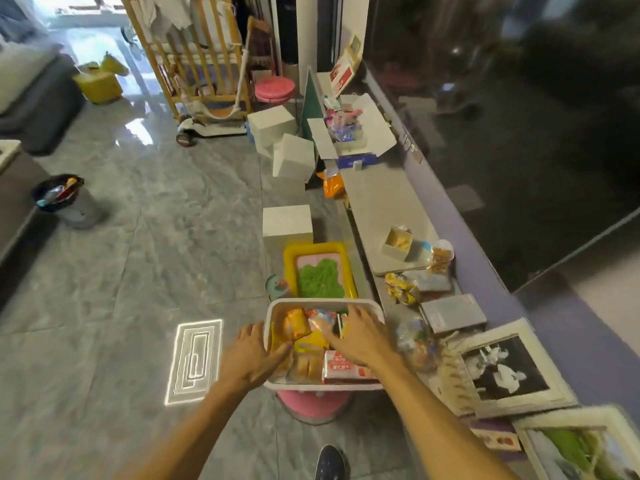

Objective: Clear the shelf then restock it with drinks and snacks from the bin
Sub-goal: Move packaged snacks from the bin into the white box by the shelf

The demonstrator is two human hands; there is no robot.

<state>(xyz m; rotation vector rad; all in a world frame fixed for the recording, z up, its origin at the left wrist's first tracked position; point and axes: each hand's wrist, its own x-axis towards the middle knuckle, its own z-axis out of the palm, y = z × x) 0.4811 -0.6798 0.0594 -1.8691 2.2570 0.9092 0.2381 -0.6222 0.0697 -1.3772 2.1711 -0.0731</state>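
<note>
A white bin full of snack packets rests on a pink stool just in front of me. My left hand lies over the bin's left rim, fingers spread, thumb touching a yellow packet. My right hand reaches into the bin over the packets, fingers apart, holding nothing that I can see. A red-and-white packet lies at the bin's near right. The low grey shelf runs along the right wall, with a small open box, a cup snack and a yellow bag on it.
Framed pictures and a grey box lie on the shelf's near end. A yellow tray with green sand and white boxes stand on the floor beyond the bin. A trash bucket sits far left. My shoe is below.
</note>
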